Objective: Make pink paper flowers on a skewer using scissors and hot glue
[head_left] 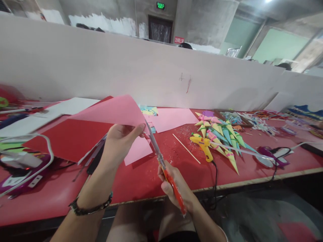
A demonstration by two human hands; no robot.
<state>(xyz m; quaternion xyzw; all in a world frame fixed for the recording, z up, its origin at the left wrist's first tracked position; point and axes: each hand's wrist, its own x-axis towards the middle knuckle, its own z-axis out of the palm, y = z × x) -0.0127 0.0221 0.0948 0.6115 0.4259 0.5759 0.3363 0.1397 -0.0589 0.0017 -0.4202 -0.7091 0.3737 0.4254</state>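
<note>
- Bare, patchy plaster walls rise beyond a pale partition (pixel 161 77), which backs a red work table (pixel 171 181), all in the head view.
- Left hand (pixel 118 142): thumb and fingers pinch the lower right edge of a curled pink sheet (pixel 111 109), raised above the table.
- Right hand (pixel 182 185): closed around the red handles of scissors (pixel 166 173), whose long axis runs from 5 to 11 o'clock.
- Key relation: from the right hand, the pink sheet lies toward 10 to 11 o'clock, and the blades reach its right edge just beside the left thumb; whether paper sits between them cannot be told.
- Nearer hand: the left touches the sheet, while the right meets it only through the scissors.
- Around them: a red sheet (pixel 73 137) lies at 9 o'clock from the left hand; a yellow glue gun (pixel 206 148) rests at 1 o'clock from the right, with paper cones (pixel 228 134) just beyond.
</note>
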